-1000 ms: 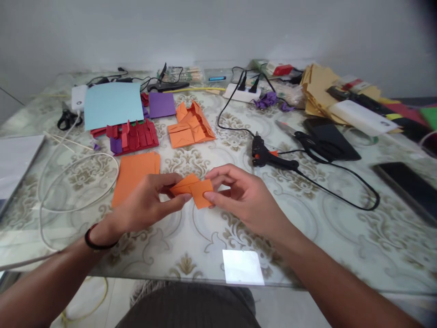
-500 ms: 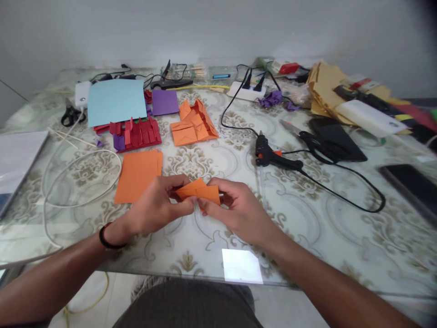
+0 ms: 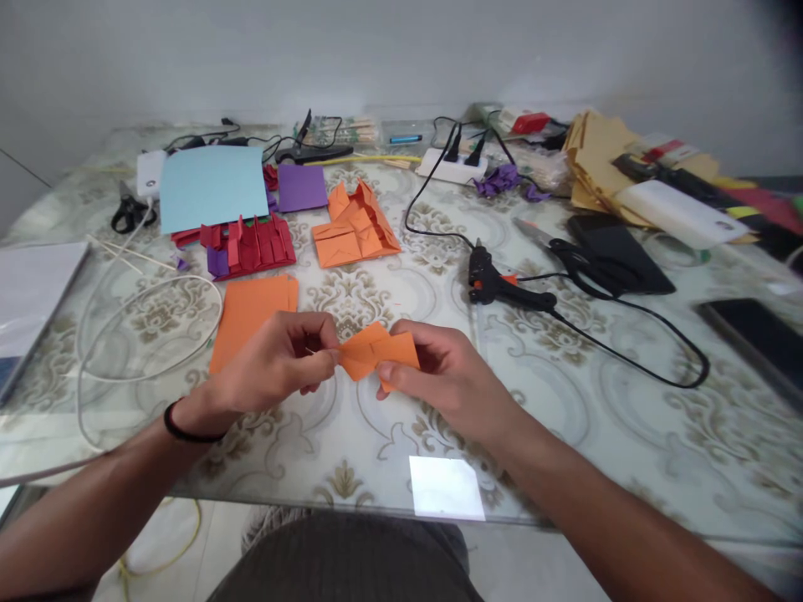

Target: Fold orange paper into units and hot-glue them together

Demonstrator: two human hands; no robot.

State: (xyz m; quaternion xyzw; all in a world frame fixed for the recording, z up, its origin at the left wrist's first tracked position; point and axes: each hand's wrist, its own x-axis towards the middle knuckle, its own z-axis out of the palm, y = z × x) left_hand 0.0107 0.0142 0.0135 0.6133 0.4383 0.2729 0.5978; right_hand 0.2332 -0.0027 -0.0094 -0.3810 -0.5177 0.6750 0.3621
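Between my hands, above the patterned table, is a folded piece of orange paper [image 3: 370, 349] with creases and angled flaps. My right hand [image 3: 442, 368] grips its right end, thumb on top and fingers behind. My left hand [image 3: 292, 355] is closed in a pinch at the paper's left corner. Beyond my left hand lie flat orange sheets [image 3: 254, 313], partly covered by it. Farther back sit several folded orange pieces [image 3: 356, 230], one leaning up on the others.
A black glue gun [image 3: 502, 284] rests to the right with its cord looping round. Scissors [image 3: 590, 263] and a phone [image 3: 753, 339] lie farther right. Folded red pieces [image 3: 260, 245], a light blue sheet [image 3: 213, 188] and a white cable [image 3: 150, 280] occupy the left side.
My left hand has shifted left, from holding more of the folded paper to pinching its corner. My right hand has moved slightly right with the paper, showing more of it.
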